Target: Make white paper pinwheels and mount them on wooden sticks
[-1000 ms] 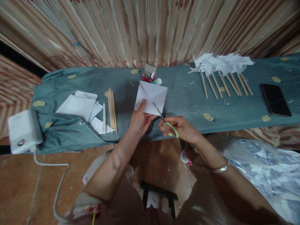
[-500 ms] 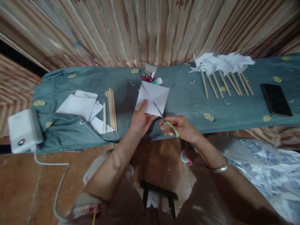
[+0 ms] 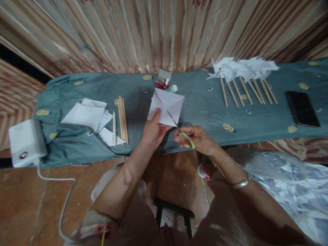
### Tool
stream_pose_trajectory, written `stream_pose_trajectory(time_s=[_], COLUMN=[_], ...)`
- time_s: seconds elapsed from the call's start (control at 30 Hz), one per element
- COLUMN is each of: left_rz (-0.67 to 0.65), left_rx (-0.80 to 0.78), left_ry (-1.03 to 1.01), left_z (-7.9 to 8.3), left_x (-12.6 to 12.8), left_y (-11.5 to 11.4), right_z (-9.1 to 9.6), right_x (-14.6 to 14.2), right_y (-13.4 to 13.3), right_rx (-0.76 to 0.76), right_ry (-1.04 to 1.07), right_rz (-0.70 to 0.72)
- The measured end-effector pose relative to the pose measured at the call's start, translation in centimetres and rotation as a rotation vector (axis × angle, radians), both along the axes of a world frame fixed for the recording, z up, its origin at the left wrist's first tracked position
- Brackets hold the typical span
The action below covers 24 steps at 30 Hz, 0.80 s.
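Note:
A square of white paper [image 3: 170,102] with diagonal creases is pinched in my left hand [image 3: 153,131], thumb on top and fingers beneath. Green-handled scissors [image 3: 188,139] are gripped in my right hand [image 3: 196,139]. Their blades lie along the crease at the paper's lower right corner, pointing toward its middle. Just beyond the paper sit an opened small red box [image 3: 162,82] of metal pins or tacks and a white-and-green tube [image 3: 172,89], partly covered by the sheet.
On the left lie white paper sheets [image 3: 85,116], a white stick-like pen [image 3: 114,128] and several wooden sticks [image 3: 123,119]. Finished paper pinwheels [image 3: 243,70] on sticks and a black phone [image 3: 302,108] rest at right. A white device [image 3: 27,143] with a cable stands at the left end.
The paper has shifted very slightly left and down in my left hand. The scissors stay at the same corner, and nothing else visibly differs.

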<state>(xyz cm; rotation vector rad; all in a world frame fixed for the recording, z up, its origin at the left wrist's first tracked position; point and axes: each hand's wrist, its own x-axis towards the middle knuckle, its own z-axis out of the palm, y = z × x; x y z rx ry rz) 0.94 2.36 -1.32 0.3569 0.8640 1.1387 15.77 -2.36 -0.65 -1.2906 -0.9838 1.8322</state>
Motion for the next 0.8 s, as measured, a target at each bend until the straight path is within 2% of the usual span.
stream_pose_trajectory(time_s=[0.33, 0.53, 0.8], left_rz=[0.014, 0.056, 0.072], left_rx=[-0.01, -0.01, 0.014], left_ry=[-0.004, 0.002, 0.028], left_z=[0.2, 0.2, 0.3], left_x=[0.1, -0.3, -1.6], left_y=[-0.1, 0.4, 1.1], right_z=[0.2, 0.1, 1.1], right_x=[0.1, 0.8, 2.8], right_y=[-0.1, -0.2, -0.6], right_rx=[0.01, 0.016, 0.09], right_ry=[-0.034, -0.073, -0.15], right_rz=[0.049, 0.164, 0.278])
